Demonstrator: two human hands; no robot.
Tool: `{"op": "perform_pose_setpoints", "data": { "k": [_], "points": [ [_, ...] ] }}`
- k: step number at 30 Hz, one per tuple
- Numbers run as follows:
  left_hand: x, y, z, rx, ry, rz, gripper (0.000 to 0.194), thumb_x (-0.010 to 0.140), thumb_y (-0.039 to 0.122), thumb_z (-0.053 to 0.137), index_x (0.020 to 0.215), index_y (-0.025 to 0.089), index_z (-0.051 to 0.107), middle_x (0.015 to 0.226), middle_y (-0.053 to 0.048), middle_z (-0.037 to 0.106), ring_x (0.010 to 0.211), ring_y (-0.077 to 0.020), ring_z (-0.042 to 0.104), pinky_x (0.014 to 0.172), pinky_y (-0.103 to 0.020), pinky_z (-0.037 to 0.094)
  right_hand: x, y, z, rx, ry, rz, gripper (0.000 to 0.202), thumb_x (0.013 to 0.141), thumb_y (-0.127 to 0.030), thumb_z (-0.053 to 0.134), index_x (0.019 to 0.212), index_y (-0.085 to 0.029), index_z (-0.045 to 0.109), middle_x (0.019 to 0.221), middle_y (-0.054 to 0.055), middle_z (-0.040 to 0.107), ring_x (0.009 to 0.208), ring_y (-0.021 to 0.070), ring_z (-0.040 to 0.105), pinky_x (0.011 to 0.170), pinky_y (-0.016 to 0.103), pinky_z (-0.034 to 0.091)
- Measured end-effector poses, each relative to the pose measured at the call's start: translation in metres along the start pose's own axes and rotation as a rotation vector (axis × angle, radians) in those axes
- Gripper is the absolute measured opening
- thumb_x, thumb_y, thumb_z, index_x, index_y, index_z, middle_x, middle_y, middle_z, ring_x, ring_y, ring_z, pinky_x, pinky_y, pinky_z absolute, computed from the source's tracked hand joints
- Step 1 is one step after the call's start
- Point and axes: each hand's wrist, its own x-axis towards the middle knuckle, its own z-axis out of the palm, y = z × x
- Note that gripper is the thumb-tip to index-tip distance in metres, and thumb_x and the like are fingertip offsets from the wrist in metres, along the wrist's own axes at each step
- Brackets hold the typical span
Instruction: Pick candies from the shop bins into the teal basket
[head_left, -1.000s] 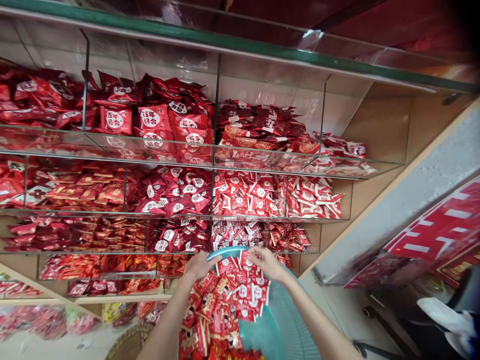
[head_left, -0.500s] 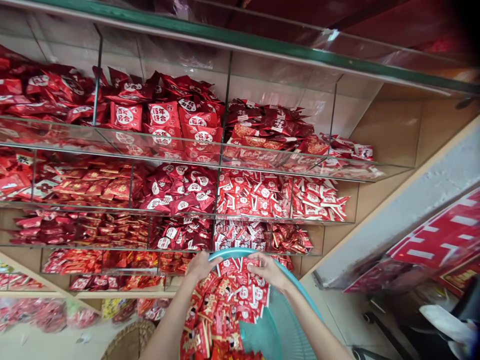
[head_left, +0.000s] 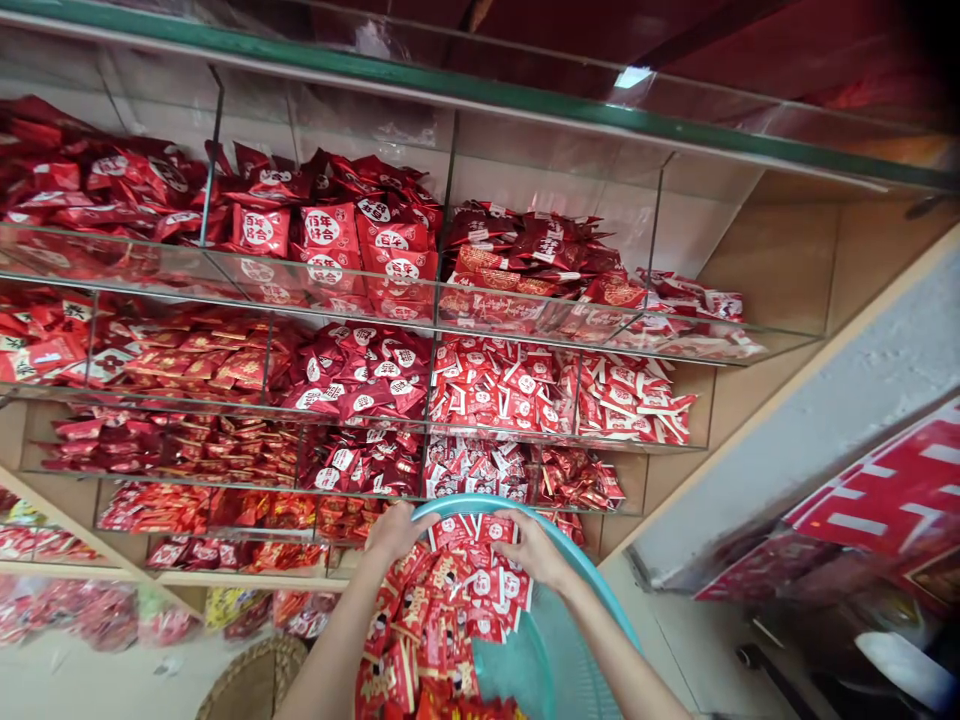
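- Here we are, with a teal basin (head_left: 559,650) at six o'clock in our view, tilted up towards us and running off the bottom edge.
- Our left hand (head_left: 394,535) is on its rim at about eleven o'clock of the basin, and it's a firm curl, fingers closed around the plastic.
- Over to our right hand (head_left: 536,553), just inside the rim at one o'clock: thumb and fingers stand apart in a loose half-curl beside the top packets, and we cannot tell whether they touch.
- And look at the load! Red-and-white packets (head_left: 495,590) overlap below that right hand, while gold-lettered packets (head_left: 431,620) pile up at the basin's nine o'clock, spilling down towards six.
- Teal plastic shows at the basin's three o'clock, next to our right forearm.
- Straight ahead, from nine o'clock round past twelve, glass-fronted shelves (head_left: 780,250) rise in tiers, and what a wall of red!
- Up at ten o'clock we spot big pouches (head_left: 324,227) with white ovals; near the centre, small white-edged sachets (head_left: 517,390) fill a compartment.
- Down at seven o'clock, a woven basket (head_left: 255,680) sits on the pale floor (head_left: 660,610), and clear bags (head_left: 105,615) lie under the shelving at eight.
- Out towards four, we have red sheets (head_left: 885,510) patterned in white.
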Motion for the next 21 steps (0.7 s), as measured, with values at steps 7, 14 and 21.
{"op": "perform_pose_setpoints", "data": {
  "k": [7, 14, 21],
  "points": [
    [0.007, -0.003, -0.003, 0.014, -0.015, 0.058, 0.051, 0.088, 0.064, 0.044, 0.085, 0.019, 0.068, 0.097, -0.015, 0.076, 0.092, -0.0296, 0.071, 0.067, -0.029, 0.043, -0.007, -0.008, 0.002, -0.218, 0.019, -0.105, 0.042, 0.084, -0.044, 0.064, 0.120, -0.023, 0.066, 0.120, 0.010, 0.067, 0.112, 0.0277, 0.061, 0.101, 0.042, 0.044],
    [0.012, -0.006, -0.003, 0.000, -0.018, 0.093, 0.045, 0.089, 0.060, 0.046, 0.090, 0.020, 0.068, 0.105, -0.014, 0.075, 0.098, -0.0292, 0.070, 0.071, -0.029, 0.044, -0.006, -0.021, 0.010, -0.412, 0.017, -0.216, 0.033, 0.094, -0.038, 0.052, 0.124, -0.029, 0.064, 0.123, 0.007, 0.066, 0.114, 0.0265, 0.057, 0.100, 0.041, 0.043],
    [0.015, -0.008, -0.002, -0.003, -0.033, 0.108, 0.048, 0.089, 0.061, 0.045, 0.090, 0.020, 0.068, 0.103, -0.015, 0.075, 0.097, -0.0300, 0.071, 0.068, -0.029, 0.043, -0.009, -0.031, 0.016, -0.669, 0.094, -0.241, 0.035, 0.093, -0.028, 0.056, 0.127, -0.033, 0.063, 0.124, 0.008, 0.060, 0.112, 0.0273, 0.054, 0.092, 0.043, 0.044]
  ]
}}
